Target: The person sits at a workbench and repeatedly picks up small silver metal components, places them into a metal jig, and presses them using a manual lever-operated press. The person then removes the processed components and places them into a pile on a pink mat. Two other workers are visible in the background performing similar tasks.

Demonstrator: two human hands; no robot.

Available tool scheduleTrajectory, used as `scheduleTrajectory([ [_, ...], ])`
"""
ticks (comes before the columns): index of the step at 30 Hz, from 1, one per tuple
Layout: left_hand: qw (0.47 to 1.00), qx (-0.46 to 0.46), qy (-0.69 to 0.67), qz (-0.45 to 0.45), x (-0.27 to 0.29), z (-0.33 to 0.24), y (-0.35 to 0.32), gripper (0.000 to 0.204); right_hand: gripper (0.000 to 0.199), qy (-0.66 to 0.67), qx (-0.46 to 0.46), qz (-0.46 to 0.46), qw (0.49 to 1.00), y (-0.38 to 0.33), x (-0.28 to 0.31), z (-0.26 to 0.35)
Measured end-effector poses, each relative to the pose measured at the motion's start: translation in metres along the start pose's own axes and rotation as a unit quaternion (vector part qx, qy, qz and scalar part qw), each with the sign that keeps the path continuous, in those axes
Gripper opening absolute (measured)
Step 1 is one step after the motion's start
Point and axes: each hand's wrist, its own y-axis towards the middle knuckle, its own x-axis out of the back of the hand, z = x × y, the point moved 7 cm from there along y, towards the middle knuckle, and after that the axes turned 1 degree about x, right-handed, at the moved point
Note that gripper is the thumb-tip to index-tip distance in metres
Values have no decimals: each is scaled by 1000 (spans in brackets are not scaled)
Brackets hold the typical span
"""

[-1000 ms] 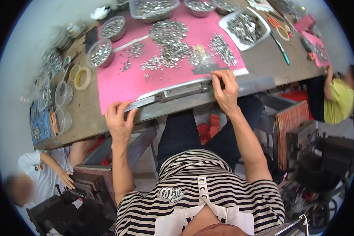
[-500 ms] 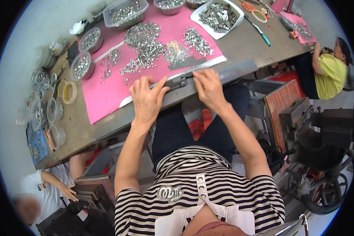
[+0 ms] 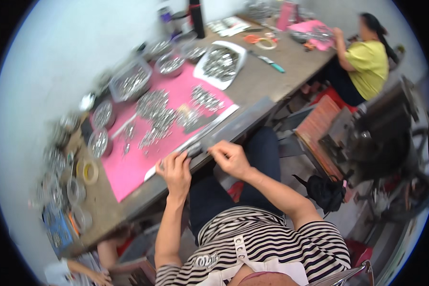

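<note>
While the view has swung round to take in more of the far wall (image 3: 81, 43), both hands have drawn closer together than they were a second ago, which suggests close fingertip work at the dark bar (image 3: 194, 149); that bar lies by the near edge of the table (image 3: 255, 86), between the two hands; the left hand (image 3: 175, 174) has its fingers bent down at the bar's left end, touching it, though how firmly they grip I cannot tell; the right hand (image 3: 230, 159) has its fingertips pinched together by the other end (blur hides whether anything is held in them). Beyond the hands a pink sheet (image 3: 121, 177) covers part of the table, bearing loose heaps of silvery pieces (image 3: 159, 118); at its far edge stand a large clear tub (image 3: 128, 97) and a white tray (image 3: 210, 80), both full of metal bits; a knife (image 3: 274, 65) with a teal handle lies to the tray's right, and a tape roll (image 3: 92, 180) sits near the table's left edge; a co-worker in a yellow top (image 3: 369, 64) sits by the right end, another person's white sleeve (image 3: 57, 272) shows beyond the near left corner, and a black bag (image 3: 326, 193) is below, at right.
</note>
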Motion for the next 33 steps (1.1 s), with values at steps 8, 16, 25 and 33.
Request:
scheduleTrajectory([
  [8,999,8,32,-30,-13,-5,8,48,25,-57,5,25,998,-4,-3,-16],
  [16,998,2,56,-23,-11,-10,7,44,35,-61,44,22,997,-7,-5,-14],
  [25,998,9,55,-18,-9,-11,7,44,37,-63,46,30,996,-8,-6,-15],
  [33,998,8,59,-10,-17,-9,7,41,42,-75,62,33,995,-6,-2,-19],
])
